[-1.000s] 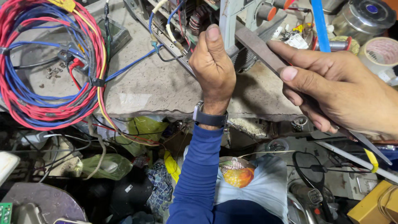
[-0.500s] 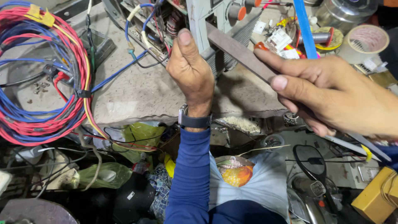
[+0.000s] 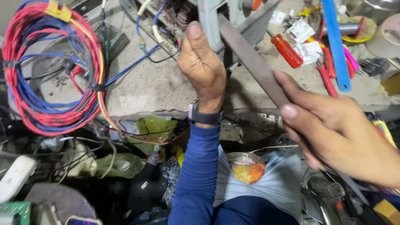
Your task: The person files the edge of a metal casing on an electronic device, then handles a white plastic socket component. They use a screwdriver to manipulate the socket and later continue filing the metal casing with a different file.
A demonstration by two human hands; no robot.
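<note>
Steel file point(image 3: 254, 62) gripped in right hand point(image 3: 333, 129), left hand point(image 3: 203, 66) raised

"What was all that stuff sitting on?"

"A rough grey stone bench point(image 3: 158, 89) with a chipped front edge. A big coil of red, blue and yellow wires point(image 3: 46, 79) lay on its left side."

"And to the right?"

"A red-handled screwdriver point(image 3: 286, 51), a long blue strip point(image 3: 336, 46) lying nearly straight up and down, white plastic connectors point(image 3: 301, 30), red-handled pliers point(image 3: 326, 77) and a roll of tape point(image 3: 385, 39) at the far edge, all close together."
</note>
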